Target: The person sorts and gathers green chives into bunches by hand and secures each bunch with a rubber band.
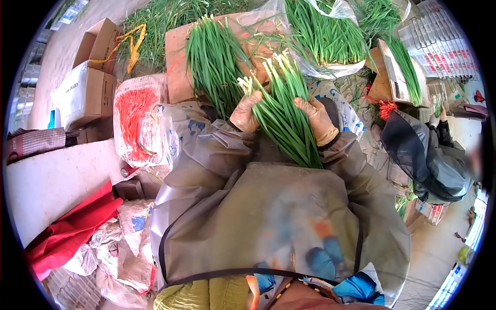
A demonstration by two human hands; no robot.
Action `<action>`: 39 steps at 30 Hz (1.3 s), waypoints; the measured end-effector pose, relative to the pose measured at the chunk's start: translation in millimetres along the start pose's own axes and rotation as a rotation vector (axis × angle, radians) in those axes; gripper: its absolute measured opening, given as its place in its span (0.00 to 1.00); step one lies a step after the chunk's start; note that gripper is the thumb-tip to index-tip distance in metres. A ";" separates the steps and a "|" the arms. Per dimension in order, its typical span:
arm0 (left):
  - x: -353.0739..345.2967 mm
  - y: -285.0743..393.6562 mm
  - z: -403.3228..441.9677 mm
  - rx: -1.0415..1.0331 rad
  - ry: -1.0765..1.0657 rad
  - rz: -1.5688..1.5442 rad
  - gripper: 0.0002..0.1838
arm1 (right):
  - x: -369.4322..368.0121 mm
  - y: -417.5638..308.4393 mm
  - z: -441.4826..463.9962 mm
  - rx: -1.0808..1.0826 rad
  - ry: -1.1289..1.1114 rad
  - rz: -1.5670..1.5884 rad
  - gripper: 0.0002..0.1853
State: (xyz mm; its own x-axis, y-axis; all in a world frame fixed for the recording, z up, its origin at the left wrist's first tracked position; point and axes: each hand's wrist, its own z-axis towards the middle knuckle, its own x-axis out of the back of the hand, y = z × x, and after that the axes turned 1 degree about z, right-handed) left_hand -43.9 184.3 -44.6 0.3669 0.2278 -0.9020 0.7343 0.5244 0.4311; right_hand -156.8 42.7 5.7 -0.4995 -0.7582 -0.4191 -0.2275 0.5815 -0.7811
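A bunch of garlic chives is held up in front of my chest, pale stem ends at the top and green leaves hanging toward my lap. My left hand, in a thin clear glove, closes on the bunch's left side near the pale ends. On the other side my right hand, gloved too, grips the leaves with its thumb across the front. Just beyond my left hand, a pile of chives lies on a brown cardboard sheet.
Red ties lie on a white sack at left, near cardboard boxes. Ahead, plastic wrapping surrounds more chives. Loose greens cover the ground. A box with chives and another person are at right.
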 end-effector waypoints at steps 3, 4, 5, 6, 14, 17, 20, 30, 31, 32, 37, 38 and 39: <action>10.7 5.3 5.9 0.222 0.038 -0.143 0.36 | 4.7 5.7 4.7 -0.011 -0.159 -0.035 0.22; 10.1 3.4 13.4 0.250 -0.072 -0.269 0.37 | 3.6 6.0 5.6 -0.095 -0.207 -0.057 0.22; 7.6 -0.2 16.7 0.169 -0.067 -0.245 0.37 | 2.7 5.5 7.6 -0.180 -0.256 -0.081 0.22; 7.8 -4.6 19.8 0.148 -0.067 -0.237 0.38 | 6.2 12.0 12.4 -0.215 -0.233 -0.106 0.24; 17.7 -0.6 31.2 0.185 -0.083 -0.382 0.35 | -20.3 -51.7 38.0 0.780 -0.137 -1.036 0.33; -1.8 4.5 28.1 0.176 0.002 -0.423 0.31 | -48.6 -73.5 66.6 0.881 -0.477 -1.485 0.37; 16.7 0.1 29.1 0.109 0.046 -0.436 0.26 | -30.6 -73.8 103.2 0.444 -0.822 -0.990 0.36; 40.5 0.2 26.3 0.136 0.108 -0.477 0.24 | -62.6 -71.3 99.7 1.029 -0.523 -2.017 0.17; 37.1 1.0 25.0 0.140 0.110 -0.481 0.24 | -60.2 -67.1 104.9 1.021 -0.522 -2.019 0.17; 32.5 2.1 24.4 0.139 0.165 -0.473 0.23 | -57.7 -63.1 110.4 1.126 -0.449 -2.143 0.16; 12.5 14.5 22.8 0.159 0.008 -0.458 0.27 | -57.5 -59.2 131.2 0.449 -0.245 -1.445 0.08; 9.5 16.3 24.0 0.150 -0.042 -0.417 0.33 | -53.5 -56.5 140.0 0.298 -0.167 -1.113 0.07; 9.9 16.8 23.5 0.144 -0.044 -0.417 0.33 | -47.4 -57.5 152.2 0.403 -0.146 -1.078 0.08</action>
State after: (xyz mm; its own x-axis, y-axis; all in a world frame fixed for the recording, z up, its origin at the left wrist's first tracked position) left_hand -14.6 176.1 -45.7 0.0440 -0.0155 -0.9989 0.8955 0.4439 0.0325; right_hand 7.2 0.3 0.0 -0.1014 -0.8451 0.5249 -0.1800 -0.5033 -0.8451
